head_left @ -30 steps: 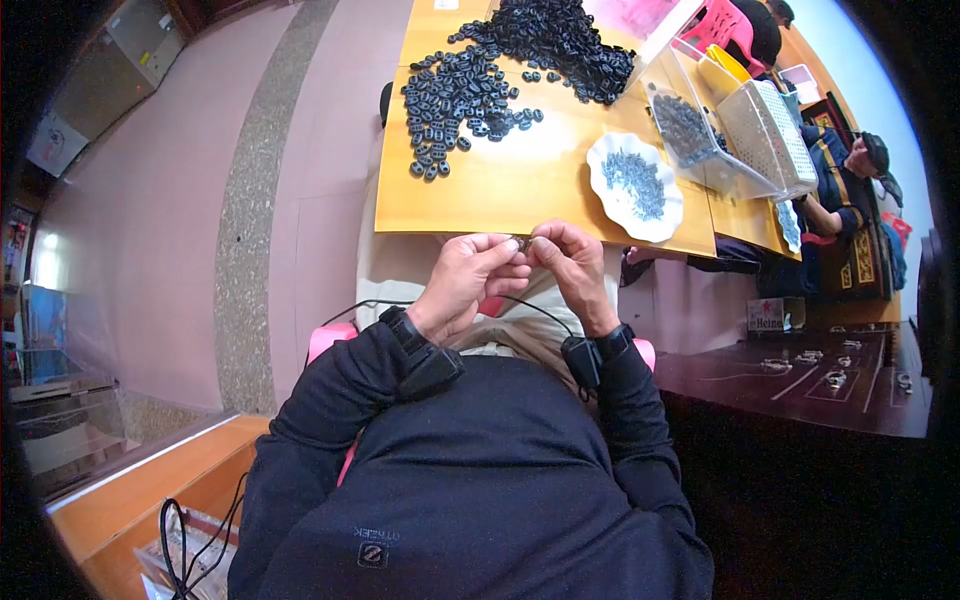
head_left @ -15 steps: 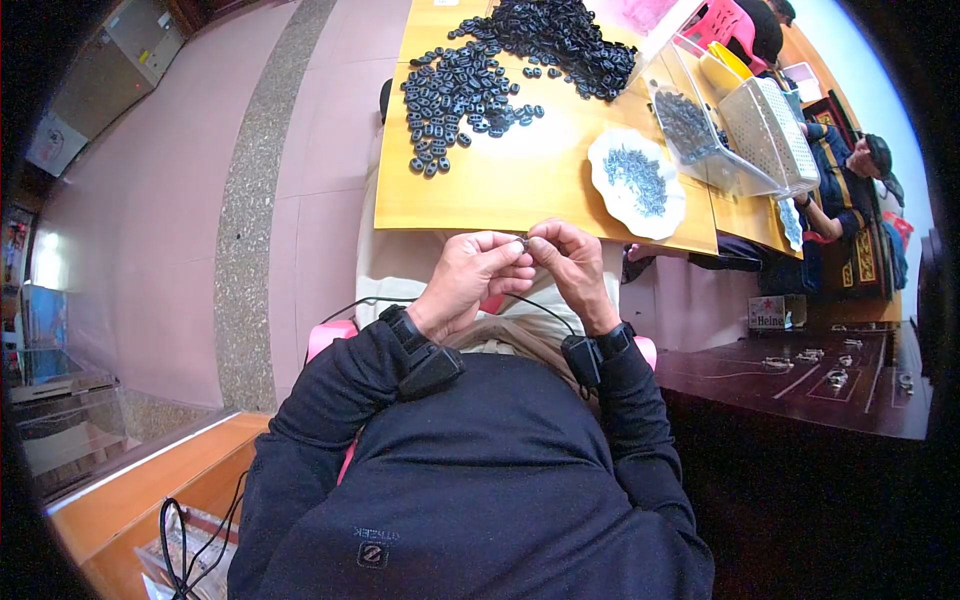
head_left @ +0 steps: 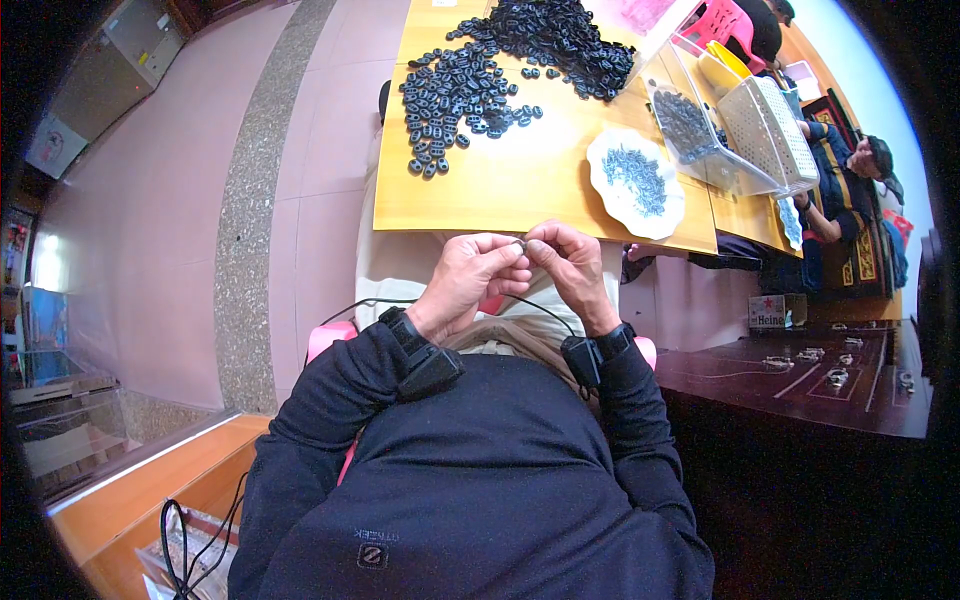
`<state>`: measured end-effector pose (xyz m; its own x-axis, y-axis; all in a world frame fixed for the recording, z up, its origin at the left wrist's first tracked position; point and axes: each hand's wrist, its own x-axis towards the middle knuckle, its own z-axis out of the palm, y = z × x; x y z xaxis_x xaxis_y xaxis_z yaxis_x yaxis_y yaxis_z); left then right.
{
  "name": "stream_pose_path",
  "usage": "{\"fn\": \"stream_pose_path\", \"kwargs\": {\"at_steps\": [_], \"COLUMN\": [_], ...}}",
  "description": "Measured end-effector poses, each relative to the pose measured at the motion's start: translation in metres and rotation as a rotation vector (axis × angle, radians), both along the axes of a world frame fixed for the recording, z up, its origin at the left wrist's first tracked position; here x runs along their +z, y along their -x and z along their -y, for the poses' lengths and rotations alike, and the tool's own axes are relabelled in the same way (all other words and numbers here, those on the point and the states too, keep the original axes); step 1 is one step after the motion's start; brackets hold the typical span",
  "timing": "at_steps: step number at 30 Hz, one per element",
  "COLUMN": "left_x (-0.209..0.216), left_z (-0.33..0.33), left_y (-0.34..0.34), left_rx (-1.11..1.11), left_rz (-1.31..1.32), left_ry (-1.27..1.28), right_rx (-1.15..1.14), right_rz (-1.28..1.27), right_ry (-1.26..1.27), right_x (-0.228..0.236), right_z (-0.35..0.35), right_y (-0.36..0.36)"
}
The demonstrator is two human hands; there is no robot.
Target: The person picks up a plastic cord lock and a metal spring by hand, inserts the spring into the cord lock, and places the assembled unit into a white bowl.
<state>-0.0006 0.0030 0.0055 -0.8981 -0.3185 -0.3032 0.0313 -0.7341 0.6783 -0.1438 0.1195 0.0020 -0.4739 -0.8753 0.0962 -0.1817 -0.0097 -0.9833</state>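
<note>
Just off the table's near edge, my left hand [head_left: 472, 278] and my right hand [head_left: 572, 268] meet fingertip to fingertip. Both are closed in a pinch on one small dark piece [head_left: 522, 245], mostly covered by the thumbs and fingers, so its kind cannot be made out. Beyond them on the yellow table [head_left: 480, 205] lie many loose black oval pieces with two holes [head_left: 440, 110]. A denser heap of black pieces [head_left: 560, 45] is behind these. To the right of my hands, a white scalloped plate [head_left: 668, 215] holds small grey metal bits [head_left: 637, 180].
A clear plastic bin [head_left: 745, 178] with dark pieces stands right of the plate, beside a white perforated basket [head_left: 770, 135]. A co-worker [head_left: 840, 185] sits at the far right. Dark cables run from bands on my wrists. A dark red surface [head_left: 740, 375] lies at right.
Almost nothing differs. Both hands keep their pinch in the same place, with only a slight shift of the fingertips.
</note>
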Motion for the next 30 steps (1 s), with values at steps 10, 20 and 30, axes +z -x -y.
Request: {"fn": "stream_pose_path", "kwargs": {"at_steps": [10,20,30], "left_x": [-0.0017,-0.0010,0.0013], "left_z": [0.0001,0.0002,0.0007], "left_y": [0.0004,0.0005,0.0003], "left_rx": [-0.031,-0.041,-0.031], "left_rz": [0.001,-0.017,-0.021], "left_ry": [0.038,0.024,0.007], "right_rx": [0.018,0.035,0.053], "right_rz": [0.058,0.228,0.201], "right_ry": [0.015,0.020,0.026], "right_x": [-0.0013,-0.0017,-0.0026], "right_z": [-0.0014,-0.0024,-0.0034], "right_y": [0.0016,0.0019,0.0044]}}
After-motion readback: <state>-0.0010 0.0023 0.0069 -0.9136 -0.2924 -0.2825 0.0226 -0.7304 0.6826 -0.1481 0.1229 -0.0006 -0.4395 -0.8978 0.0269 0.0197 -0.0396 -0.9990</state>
